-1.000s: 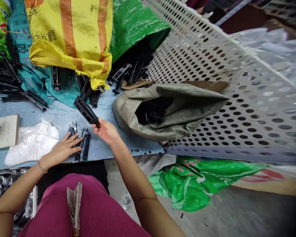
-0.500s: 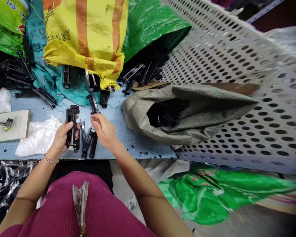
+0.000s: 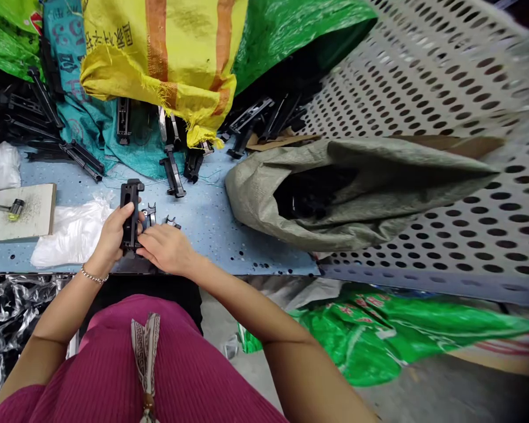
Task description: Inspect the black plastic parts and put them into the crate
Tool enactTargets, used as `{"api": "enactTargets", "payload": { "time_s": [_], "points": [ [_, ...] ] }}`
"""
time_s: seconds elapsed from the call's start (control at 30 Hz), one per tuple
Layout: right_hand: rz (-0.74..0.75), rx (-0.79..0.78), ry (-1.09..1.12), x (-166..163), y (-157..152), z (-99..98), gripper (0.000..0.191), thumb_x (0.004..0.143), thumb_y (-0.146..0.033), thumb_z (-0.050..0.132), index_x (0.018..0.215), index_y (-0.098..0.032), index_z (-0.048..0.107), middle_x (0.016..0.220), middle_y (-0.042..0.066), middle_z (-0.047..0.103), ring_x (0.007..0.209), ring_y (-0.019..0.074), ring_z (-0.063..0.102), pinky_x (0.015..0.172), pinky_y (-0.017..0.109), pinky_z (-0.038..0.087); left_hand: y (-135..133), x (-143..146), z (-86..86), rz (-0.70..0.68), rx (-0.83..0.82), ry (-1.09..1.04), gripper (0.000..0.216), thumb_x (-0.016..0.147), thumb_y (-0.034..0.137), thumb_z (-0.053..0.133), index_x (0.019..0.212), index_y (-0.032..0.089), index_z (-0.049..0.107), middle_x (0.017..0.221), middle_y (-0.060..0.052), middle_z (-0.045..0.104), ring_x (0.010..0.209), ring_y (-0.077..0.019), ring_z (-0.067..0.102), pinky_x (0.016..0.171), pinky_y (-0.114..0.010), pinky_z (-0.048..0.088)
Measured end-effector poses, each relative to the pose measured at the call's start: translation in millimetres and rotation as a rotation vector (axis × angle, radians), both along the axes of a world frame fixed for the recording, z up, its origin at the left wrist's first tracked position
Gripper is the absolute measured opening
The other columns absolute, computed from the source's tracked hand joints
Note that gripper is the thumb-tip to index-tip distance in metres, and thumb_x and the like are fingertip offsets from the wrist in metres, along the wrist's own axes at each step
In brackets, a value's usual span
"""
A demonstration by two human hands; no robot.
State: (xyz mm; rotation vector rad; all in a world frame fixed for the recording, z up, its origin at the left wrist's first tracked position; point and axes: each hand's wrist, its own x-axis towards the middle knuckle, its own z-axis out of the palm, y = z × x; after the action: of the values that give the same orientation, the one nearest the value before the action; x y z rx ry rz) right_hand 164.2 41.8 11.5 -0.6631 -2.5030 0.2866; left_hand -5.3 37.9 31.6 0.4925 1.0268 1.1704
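Observation:
My left hand (image 3: 113,232) is closed around a long black slotted part (image 3: 130,217), held upright over the near edge of the blue table, thumb on its front. At its lower end my right hand (image 3: 166,249) pinches with curled fingers, touching the part; the fingertips are partly hidden. Behind the hands lie slim black parts with forked ends (image 3: 150,212), mostly covered by my right hand. Another black part (image 3: 173,173) rests on the table farther back. A stack of clear plastic bags (image 3: 73,232) lies left of my left hand.
A grey woven sack (image 3: 255,200) with dark contents lies open at right, against a white perforated panel (image 3: 427,76). Yellow (image 3: 189,47), teal and green sacks spill black parts at the back. A small board (image 3: 22,211) with a metal-tipped tool is at left.
My right hand has moved left and down from above the loose parts to the lower end of the slotted part. The left hand keeps its hold. The view has shifted slightly.

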Motion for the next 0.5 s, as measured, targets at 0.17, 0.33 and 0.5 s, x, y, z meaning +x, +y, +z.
{"api": "enactTargets", "payload": {
  "time_s": [0.17,0.33,0.5],
  "points": [
    [-0.068,-0.313,0.125,-12.1,-19.0,-16.3,0.041,0.107,-0.045,0.035,0.091,-0.018,0.062,0.086,0.009,0.065,0.081,0.0200,0.060,0.075,0.032,0.045,-11.1,6.0,-4.4,0.033,0.100,0.230,0.052,0.083,0.059,0.067,0.110,0.015,0.066,0.081,-0.003,0.066,0.057,-0.0099,0.055,0.053,-0.023,0.044],
    [-0.041,-1.051,0.309,-19.3,-20.5,-18.7,0.049,0.107,-0.052,0.023,0.090,-0.020,0.056,0.069,0.000,0.054,0.058,0.0140,0.048,0.057,0.026,0.042,-30.8,-7.1,-1.8,0.061,0.674,0.780,0.064,0.064,0.050,0.088,0.117,0.022,0.065,0.102,-0.006,0.069,0.091,-0.0210,0.067,0.081,-0.034,0.055],
    [0.027,-0.791,0.145,-15.7,-2.2,4.1,0.049,0.105,-0.057,0.032,0.097,-0.018,0.060,0.077,0.003,0.058,0.067,0.0159,0.052,0.063,0.029,0.042,-13.3,-13.0,8.5,0.136,0.347,0.394,0.052,0.081,0.055,0.075,0.118,0.022,0.063,0.101,-0.004,0.066,0.069,-0.0112,0.060,0.061,-0.025,0.049]
  ]
}}
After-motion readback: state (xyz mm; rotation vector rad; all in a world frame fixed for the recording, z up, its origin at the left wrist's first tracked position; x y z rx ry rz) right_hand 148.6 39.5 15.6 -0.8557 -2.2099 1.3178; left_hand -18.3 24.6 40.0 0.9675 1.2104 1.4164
